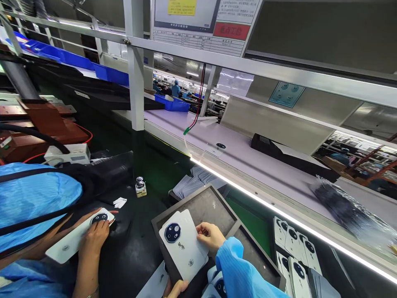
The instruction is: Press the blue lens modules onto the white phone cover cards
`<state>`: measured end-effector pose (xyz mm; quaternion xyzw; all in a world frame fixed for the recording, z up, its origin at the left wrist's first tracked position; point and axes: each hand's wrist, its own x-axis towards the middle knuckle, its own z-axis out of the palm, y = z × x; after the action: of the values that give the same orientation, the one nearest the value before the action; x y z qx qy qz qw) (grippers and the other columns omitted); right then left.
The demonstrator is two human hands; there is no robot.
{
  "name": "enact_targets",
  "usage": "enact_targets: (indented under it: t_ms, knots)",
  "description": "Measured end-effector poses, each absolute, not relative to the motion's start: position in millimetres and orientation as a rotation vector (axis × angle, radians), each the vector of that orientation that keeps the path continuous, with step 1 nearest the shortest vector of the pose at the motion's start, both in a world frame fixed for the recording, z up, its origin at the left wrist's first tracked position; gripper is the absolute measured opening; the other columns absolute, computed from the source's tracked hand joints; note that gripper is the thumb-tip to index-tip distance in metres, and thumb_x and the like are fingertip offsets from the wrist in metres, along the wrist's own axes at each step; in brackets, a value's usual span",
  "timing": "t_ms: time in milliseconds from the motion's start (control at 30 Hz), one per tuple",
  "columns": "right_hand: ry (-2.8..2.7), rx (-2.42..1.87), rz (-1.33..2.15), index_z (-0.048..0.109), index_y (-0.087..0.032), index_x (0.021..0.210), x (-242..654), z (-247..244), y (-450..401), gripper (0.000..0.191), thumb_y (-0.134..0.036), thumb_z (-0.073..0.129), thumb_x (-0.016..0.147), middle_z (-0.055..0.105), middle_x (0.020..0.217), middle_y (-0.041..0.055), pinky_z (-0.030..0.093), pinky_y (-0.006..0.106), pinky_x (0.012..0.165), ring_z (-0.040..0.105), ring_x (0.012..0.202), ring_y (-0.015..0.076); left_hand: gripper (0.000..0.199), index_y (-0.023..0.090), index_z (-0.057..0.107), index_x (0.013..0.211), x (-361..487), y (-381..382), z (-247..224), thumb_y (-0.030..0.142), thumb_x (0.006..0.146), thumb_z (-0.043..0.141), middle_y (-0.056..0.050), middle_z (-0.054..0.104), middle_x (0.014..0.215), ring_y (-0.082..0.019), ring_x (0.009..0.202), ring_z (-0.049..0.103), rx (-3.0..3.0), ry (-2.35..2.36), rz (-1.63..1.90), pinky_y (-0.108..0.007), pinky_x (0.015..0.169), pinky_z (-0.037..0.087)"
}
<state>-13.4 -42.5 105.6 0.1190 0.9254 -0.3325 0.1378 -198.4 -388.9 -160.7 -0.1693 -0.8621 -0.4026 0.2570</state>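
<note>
Right hand (pixel 211 236): I see it low in the frame's centre, fingers curled, thumb and fingertips pinching the right edge of the cover (pixel 185 245).
Left hand (pixel 176 287): only fingertips show at the bottom edge, touching the cover's lower end from below; I can't tell how far it is closed.
Cover: a white phone back with a dark round camera ring at its upper left, held tilted above the tray (pixel 217 207), lower centre of the frame.
Handling: I judge it light, thin and stiff but easily flexed; the glossy face looks slippery and would mark readily, so the rim is the place to hold it, as now, clear of the camera ring.
Tray: dark, shallow, just behind the cover, its floor bare where it shows.
Stack (pixel 294 256): more white covers lying overlapped at lower right.
Sheets (pixel 192 184): a fan of pale sheets beyond the tray's far corner.
Bottle (pixel 140 186): small, metal-capped, upright on the dark table (pixel 133 248), left of centre.
Co-worker's hand (pixel 96 238): at lower left, pressed flat on another cover (pixel 71 244), blue sleeve behind it.
Conveyor (pixel 248 157): pale belt running diagonally across the upper right.
</note>
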Motion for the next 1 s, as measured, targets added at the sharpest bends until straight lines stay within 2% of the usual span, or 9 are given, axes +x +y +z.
enact_targets:
  t_ms: [200, 333, 433, 567, 700, 800, 900, 1000]
  knots:
    - [2.61, 0.246, -1.001, 0.064, -0.015, 0.082, -10.3, 111.1, -52.4, 0.017, -0.001, 0.069, 0.074, 0.064, 0.077, -0.0038, 0.044, 0.021, 0.066, 0.058, 0.07, 0.0104, 0.039, 0.03, 0.05, 0.053, -201.9, -389.2, -162.0, 0.047, 0.087, 0.039, -0.004, 0.045, 0.054, -0.021, 0.055, 0.038, -0.454, -2.379, -1.103, -0.042, 0.061, 0.028]
    - [2.567, 0.168, -0.954, 0.063, -0.019, 0.078, -10.4, 113.2, -60.2, 0.02, -0.004, 0.074, 0.072, 0.062, 0.073, -0.0066, 0.04, 0.018, 0.06, 0.057, 0.067, 0.0088, 0.053, 0.025, 0.047, 0.055, -209.7, -393.4, -166.2, 0.067, 0.086, 0.038, 0.0, 0.039, 0.052, -0.016, 0.051, 0.033, -0.436, -2.398, -1.117, -0.036, 0.057, 0.028]
    - [2.552, 0.099, -0.891, 0.064, -0.02, 0.08, -12.4, 118.5, -66.3, 0.015, -0.01, 0.075, 0.076, 0.062, 0.073, -0.0065, 0.039, 0.018, 0.06, 0.057, 0.068, 0.0091, 0.061, 0.022, 0.046, 0.059, -213.9, -395.4, -169.5, 0.077, 0.084, 0.034, 0.003, 0.036, 0.053, -0.013, 0.049, 0.032, -0.438, -2.401, -1.13, -0.031, 0.056, 0.029]
    - [2.559, 0.01, -0.8, 0.069, -0.02, 0.085, -15.2, 126.4, -72.3, 0.009, -0.012, 0.068, 0.082, 0.063, 0.074, -0.0056, 0.04, 0.019, 0.061, 0.057, 0.068, 0.0093, 0.06, 0.022, 0.043, 0.061, -211.5, -393.8, -170.8, 0.075, 0.088, 0.031, 0.004, 0.036, 0.055, -0.013, 0.049, 0.031, -0.458, -2.385, -1.154, -0.029, 0.054, 0.029]
    - [2.613, -0.06, -0.711, 0.071, -0.017, 0.089, -15.0, 130.9, -74.7, 0.008, -0.013, 0.066, 0.085, 0.066, 0.077, -0.0024, 0.045, 0.024, 0.068, 0.06, 0.073, 0.0133, 0.053, 0.021, 0.044, 0.062, -207.2, -391.7, -169.6, 0.065, 0.092, 0.039, 0.005, 0.036, 0.057, -0.012, 0.051, 0.033, -0.468, -2.398, -1.16, -0.028, 0.056, 0.031]
    - [2.641, -0.137, -0.673, 0.069, -0.015, 0.092, -12.9, 129.7, -72.8, 0.012, -0.008, 0.06, 0.087, 0.065, 0.075, -0.0025, 0.048, 0.027, 0.071, 0.061, 0.072, 0.0136, 0.054, 0.02, 0.042, 0.06, -210.2, -393.2, -168.8, 0.064, 0.091, 0.042, 0.006, 0.036, 0.055, -0.011, 0.05, 0.032, -0.486, -2.447, -1.13, -0.027, 0.055, 0.031]
    - [2.648, -0.245, -0.624, 0.069, -0.015, 0.086, -10.3, 123.2, -66.4, 0.016, -0.002, 0.06, 0.084, 0.065, 0.078, -0.0027, 0.047, 0.026, 0.07, 0.06, 0.073, 0.0125, 0.055, 0.02, 0.043, 0.059, -214.1, -395.7, -167.8, 0.066, 0.09, 0.043, 0.006, 0.037, 0.054, -0.011, 0.049, 0.032, -0.507, -2.486, -1.101, -0.026, 0.054, 0.031]
    - [2.673, -0.319, -0.526, 0.069, -0.016, 0.079, -5.2, 113.9, -56.7, 0.015, -0.001, 0.068, 0.075, 0.064, 0.087, -0.0007, 0.044, 0.025, 0.067, 0.06, 0.079, 0.0148, 0.055, 0.021, 0.045, 0.06, -213.4, -395.8, -165.1, 0.067, 0.09, 0.043, 0.005, 0.038, 0.054, -0.011, 0.049, 0.034, -0.515, -2.512, -1.086, -0.027, 0.053, 0.031]
